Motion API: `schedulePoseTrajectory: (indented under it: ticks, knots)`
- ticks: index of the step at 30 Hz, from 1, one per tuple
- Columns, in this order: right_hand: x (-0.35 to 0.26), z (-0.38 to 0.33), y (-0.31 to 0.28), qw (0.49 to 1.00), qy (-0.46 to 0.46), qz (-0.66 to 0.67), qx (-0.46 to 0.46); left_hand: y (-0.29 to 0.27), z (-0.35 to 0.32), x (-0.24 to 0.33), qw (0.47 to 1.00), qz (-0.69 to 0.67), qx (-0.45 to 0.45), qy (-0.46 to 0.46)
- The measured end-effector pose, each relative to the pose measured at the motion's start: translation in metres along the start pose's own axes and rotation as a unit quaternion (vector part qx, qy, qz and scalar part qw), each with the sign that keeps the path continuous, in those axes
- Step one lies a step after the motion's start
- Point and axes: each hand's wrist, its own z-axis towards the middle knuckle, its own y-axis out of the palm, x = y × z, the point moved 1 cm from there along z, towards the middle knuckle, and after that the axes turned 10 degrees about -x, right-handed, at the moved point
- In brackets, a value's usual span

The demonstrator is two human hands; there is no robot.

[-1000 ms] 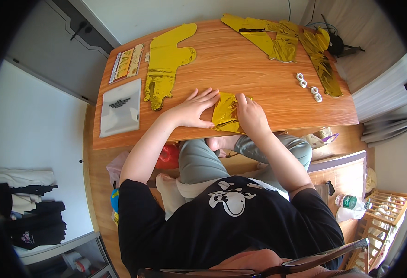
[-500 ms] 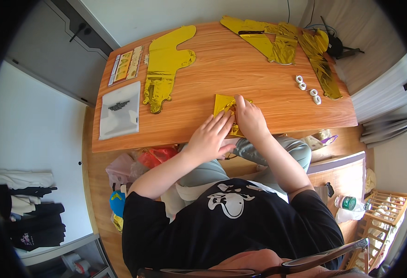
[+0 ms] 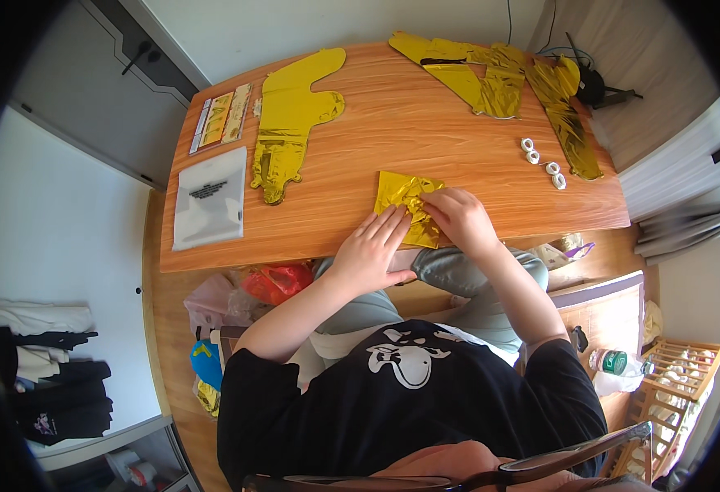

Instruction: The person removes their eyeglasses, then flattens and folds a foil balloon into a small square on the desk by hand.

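A folded gold foil balloon [image 3: 409, 187] lies at the near edge of the wooden table, its shiny surface crinkled. My left hand [image 3: 370, 250] rests on its left near part with fingers stretched out flat. At the balloon's right edge, my right hand [image 3: 465, 221] has its fingers bent together, pinching the foil; the fingertips are partly hidden.
Flat gold foil balloons lie at the table's left [image 3: 294, 94], far right [image 3: 499, 82] and right edge [image 3: 569, 115]. White ribbon rolls [image 3: 532, 154], a clear plastic bag [image 3: 210, 209] and a printed card [image 3: 220, 119] are also on the table [image 3: 360, 107].
My right hand has moved right and slightly down, from the balloon's middle to its right edge, uncovering more foil. My left hand stays nearly in place.
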Motion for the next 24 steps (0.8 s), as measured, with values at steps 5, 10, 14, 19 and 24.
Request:
schedulePoseTrajectory:
  ticks: [5, 10, 14, 19, 24]
  knots:
    - [-0.008, -0.001, -0.011, 0.986, -0.116, -0.11, -0.042, 0.002, -0.001, 0.0, 1.0, 0.005, -0.009, -0.009]
    - [-0.012, -0.004, -0.02, 0.969, -0.108, -0.163, -0.151, 0.003, -0.001, 0.0, 1.0, 0.01, -0.009, -0.009]
    - [-0.022, -0.018, -0.011, 0.963, -0.086, -0.198, -0.159, 0.0, 0.0, 0.0, 1.0, -0.004, -0.003, -0.007]
    - [-0.026, -0.039, 0.005, 0.953, -0.021, -0.257, -0.156, -0.002, 0.003, 0.003, 1.0, -0.009, -0.004, -0.011]
    - [-0.03, -0.04, -0.002, 0.965, 0.03, -0.202, -0.166, 0.003, 0.0, 0.002, 1.0, 0.006, 0.007, -0.014]
